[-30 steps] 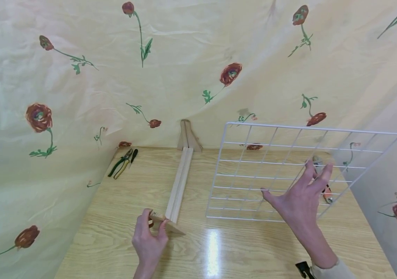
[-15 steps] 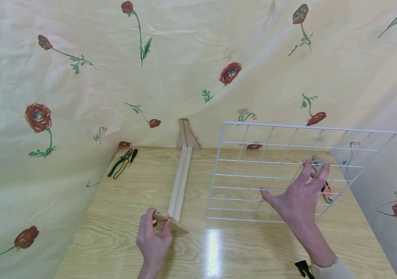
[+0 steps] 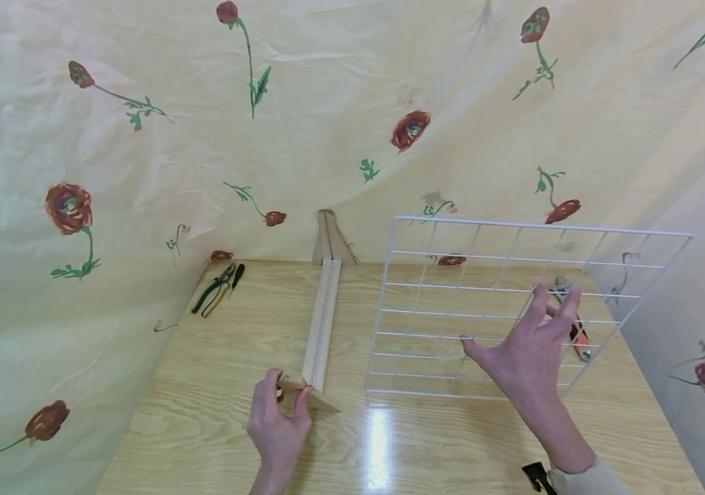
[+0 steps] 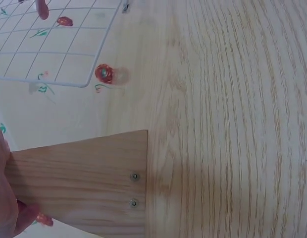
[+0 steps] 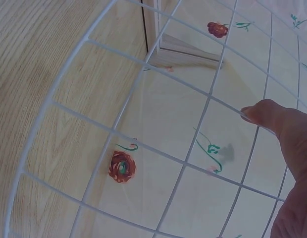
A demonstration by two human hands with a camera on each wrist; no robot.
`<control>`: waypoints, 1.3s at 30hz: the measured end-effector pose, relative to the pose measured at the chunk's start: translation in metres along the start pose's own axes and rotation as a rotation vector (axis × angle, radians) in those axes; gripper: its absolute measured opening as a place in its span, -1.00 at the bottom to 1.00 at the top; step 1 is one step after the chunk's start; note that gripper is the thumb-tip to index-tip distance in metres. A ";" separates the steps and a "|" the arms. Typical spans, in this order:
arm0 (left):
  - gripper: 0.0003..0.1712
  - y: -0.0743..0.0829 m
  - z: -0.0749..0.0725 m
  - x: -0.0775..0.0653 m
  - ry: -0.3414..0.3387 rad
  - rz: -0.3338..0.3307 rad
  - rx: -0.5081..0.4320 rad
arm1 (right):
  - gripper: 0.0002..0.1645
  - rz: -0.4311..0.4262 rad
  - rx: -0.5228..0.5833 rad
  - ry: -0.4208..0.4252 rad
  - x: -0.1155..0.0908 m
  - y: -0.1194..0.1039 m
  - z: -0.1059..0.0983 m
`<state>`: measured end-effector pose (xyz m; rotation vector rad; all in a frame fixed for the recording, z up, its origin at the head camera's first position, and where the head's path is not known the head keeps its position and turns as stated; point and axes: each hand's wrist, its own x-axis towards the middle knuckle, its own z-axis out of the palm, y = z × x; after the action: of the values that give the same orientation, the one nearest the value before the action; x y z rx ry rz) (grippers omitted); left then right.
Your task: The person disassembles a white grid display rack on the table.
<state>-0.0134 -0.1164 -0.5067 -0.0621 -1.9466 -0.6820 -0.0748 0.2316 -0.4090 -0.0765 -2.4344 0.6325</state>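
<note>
In the head view, my left hand (image 3: 279,419) grips the top of the near wooden end board (image 3: 322,399) of a wooden stand. Two pale wooden rails (image 3: 322,320) run from this board to a far end piece (image 3: 329,240) by the back wall. Seen from the left wrist, the tapered board (image 4: 79,171) stands on the table and shows two screw heads near its lower edge. My right hand (image 3: 528,364) holds a white wire grid panel (image 3: 538,226), tilted over the table's right side. In the right wrist view the thumb (image 5: 265,113) lies against a wire.
Pliers (image 3: 212,292) and a black-handled screwdriver (image 3: 238,276) lie at the table's back left. A tool with an orange handle (image 3: 580,340) lies on the right, partly hidden behind the grid and right hand. Flower-patterned cloth (image 3: 327,158) rises behind the table.
My left hand and the near end of the wooden stand have shifted a little to the right. The wire grid and right hand have moved slightly left.
</note>
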 end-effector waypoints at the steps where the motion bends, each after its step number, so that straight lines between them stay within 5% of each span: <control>1: -0.37 0.000 0.000 0.000 -0.001 0.000 0.001 | 0.70 0.007 -0.001 -0.006 0.000 0.000 0.000; 26: -0.41 0.006 0.002 -0.002 -0.003 -0.046 0.026 | 0.66 0.071 -0.009 -0.113 0.004 -0.005 0.005; 39: -0.40 0.005 0.004 -0.002 0.004 -0.066 0.015 | 0.64 0.007 -0.026 -0.088 0.004 -0.003 0.012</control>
<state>-0.0137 -0.1097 -0.5078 0.0126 -1.9572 -0.7102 -0.0841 0.2243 -0.4135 -0.0700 -2.5283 0.6189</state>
